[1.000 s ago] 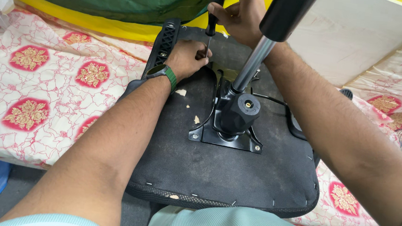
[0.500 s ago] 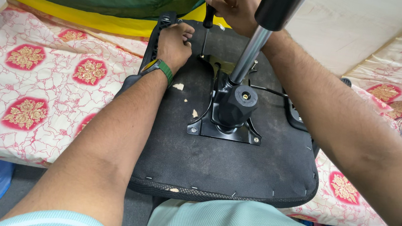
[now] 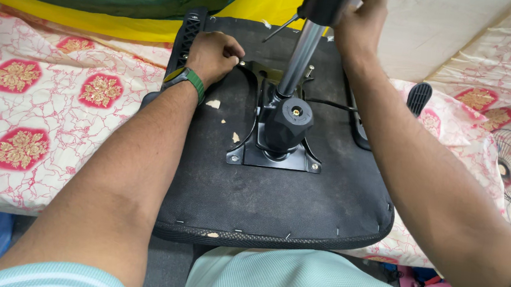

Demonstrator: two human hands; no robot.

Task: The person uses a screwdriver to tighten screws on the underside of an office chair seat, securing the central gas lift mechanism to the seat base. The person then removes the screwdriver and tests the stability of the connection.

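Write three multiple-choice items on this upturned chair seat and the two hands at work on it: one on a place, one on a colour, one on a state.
1. Where does the left hand rest?
A. on the black seat underside, near the metal mounting plate
B. on the patterned cloth
C. on the fan

2. What colour is the wristband on the left arm?
A. red
B. green
C. white

3. How does the seat lie?
A. upright on its wheels
B. on its side
C. upside down, the gas cylinder pointing up

Key: 1 A, the fist sits on the black fabric beside the plate. 2 B, the band shows green. 3 C, the plate and staples face up and the cylinder rises from it, with the right hand by its top.
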